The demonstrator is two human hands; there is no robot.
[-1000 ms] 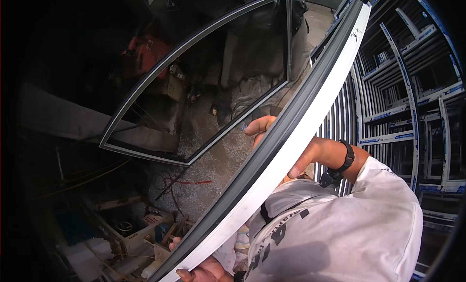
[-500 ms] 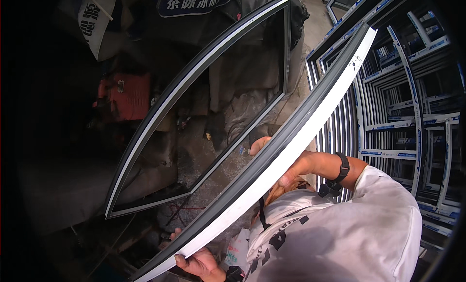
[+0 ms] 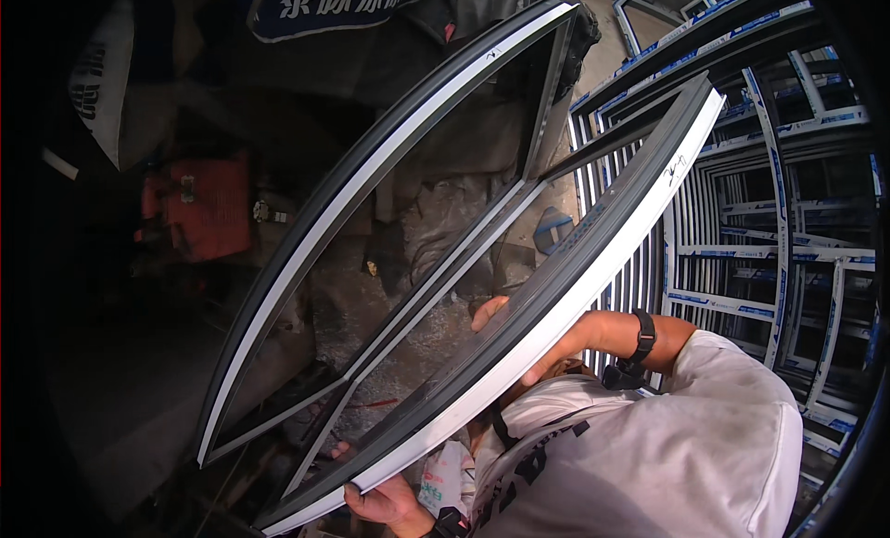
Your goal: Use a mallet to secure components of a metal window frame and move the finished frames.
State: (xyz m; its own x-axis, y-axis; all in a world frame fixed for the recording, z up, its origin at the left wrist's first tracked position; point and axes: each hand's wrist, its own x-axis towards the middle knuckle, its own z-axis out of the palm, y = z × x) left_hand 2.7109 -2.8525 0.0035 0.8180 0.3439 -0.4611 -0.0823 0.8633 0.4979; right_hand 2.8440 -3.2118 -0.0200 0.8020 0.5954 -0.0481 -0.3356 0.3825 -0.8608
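Both my hands hold a curved window frame point(image 3: 603, 251), with a white outer face and dark grey edges, slanting from lower left to upper right. My left hand point(image 3: 385, 501) grips the arched bar near its lower end, thumb on the white face and fingertips beyond. Farther up the same bar, my right hand point(image 3: 549, 360) is wrapped round it, with fingertips showing past the dark edge. Beyond it, a second arched frame point(image 3: 320, 181) stands with its straight side close alongside the held frame's straight side. I cannot tell whether they touch.
Stacked window frames point(image 3: 728, 302) with blue-and-white film crowd the right side. A red case point(image 3: 199, 204) lies in shadow at the left. A white bag point(image 3: 447, 473) is beside my body. A blue printed cloth point(image 3: 338, 5) hangs at the back.
The held frame has tilted, so its opening and far straight bars now show beside the second frame. Both hands keep their grip. The view has shifted slightly.
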